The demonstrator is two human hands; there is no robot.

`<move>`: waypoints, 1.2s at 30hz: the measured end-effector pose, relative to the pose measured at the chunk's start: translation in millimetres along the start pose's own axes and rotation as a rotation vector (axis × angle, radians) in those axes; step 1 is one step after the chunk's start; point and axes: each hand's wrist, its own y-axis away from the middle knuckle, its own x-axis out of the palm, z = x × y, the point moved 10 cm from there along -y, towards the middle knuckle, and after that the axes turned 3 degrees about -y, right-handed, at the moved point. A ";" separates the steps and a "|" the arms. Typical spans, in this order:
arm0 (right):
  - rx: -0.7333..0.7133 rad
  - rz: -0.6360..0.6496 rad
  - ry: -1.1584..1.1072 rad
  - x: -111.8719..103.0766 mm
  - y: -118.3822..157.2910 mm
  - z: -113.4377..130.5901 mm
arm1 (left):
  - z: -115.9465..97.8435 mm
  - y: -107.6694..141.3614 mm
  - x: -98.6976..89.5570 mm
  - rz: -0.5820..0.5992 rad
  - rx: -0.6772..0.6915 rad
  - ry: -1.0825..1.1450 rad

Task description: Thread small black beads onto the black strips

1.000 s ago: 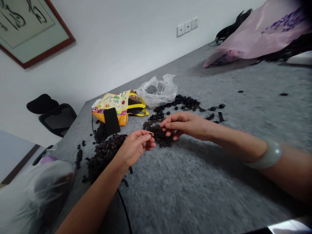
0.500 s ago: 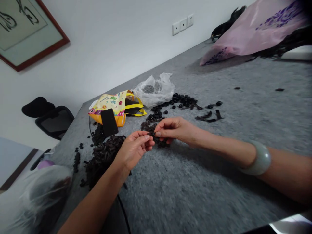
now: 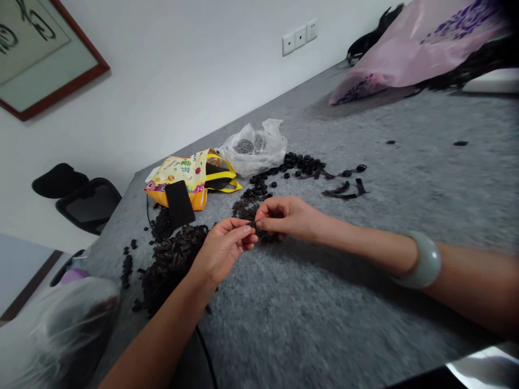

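Observation:
My left hand (image 3: 229, 243) and my right hand (image 3: 286, 217) meet fingertip to fingertip above the grey tabletop (image 3: 308, 319). Between them is a small black piece (image 3: 252, 223), pinched from both sides; it is too small to name. A pale bangle (image 3: 421, 260) sits on my right forearm. Just behind the fingers lies a patch of tiny dark bits (image 3: 244, 209), partly hidden by my right hand. To the left of my left hand is a heap of short black strips (image 3: 174, 265). Small black round pieces (image 3: 302, 163) are scattered farther back.
A black phone (image 3: 179, 204) leans against a yellow patterned bag (image 3: 182, 172). Beside it stands a crumpled clear plastic bag (image 3: 259, 148). Loose black strips (image 3: 344, 190) lie to the right. A pink bag (image 3: 405, 56) is at the far right, and a black cable (image 3: 206, 354) runs near my left arm.
My right fingertips have come slightly closer to my left ones at the small black piece. The whole view has shifted a little, and the things on the table have stayed in place.

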 end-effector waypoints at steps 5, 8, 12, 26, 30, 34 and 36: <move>-0.060 0.009 0.048 1.5 0.8 3.3 | -4.3 -0.4 0.0 0.003 0.060 -0.060; -0.092 0.013 0.070 1.8 1.2 4.3 | -7.8 -0.1 1.3 0.005 0.100 -0.085; -0.060 0.017 0.047 1.5 -0.1 1.1 | -10.9 1.2 4.4 0.010 0.135 -0.135; 0.124 0.081 -0.210 4.3 -2.4 -16.4 | -19.5 5.4 7.3 0.011 0.280 -0.284; 0.140 0.144 -0.283 10.7 -0.9 -18.7 | -17.2 6.7 12.9 0.064 0.266 -0.213; 0.158 0.227 -0.358 16.4 1.5 -19.4 | -18.7 8.0 17.0 0.141 0.250 -0.192; 0.159 0.237 -0.360 16.1 1.8 -18.4 | -19.4 6.9 12.8 0.129 0.239 -0.202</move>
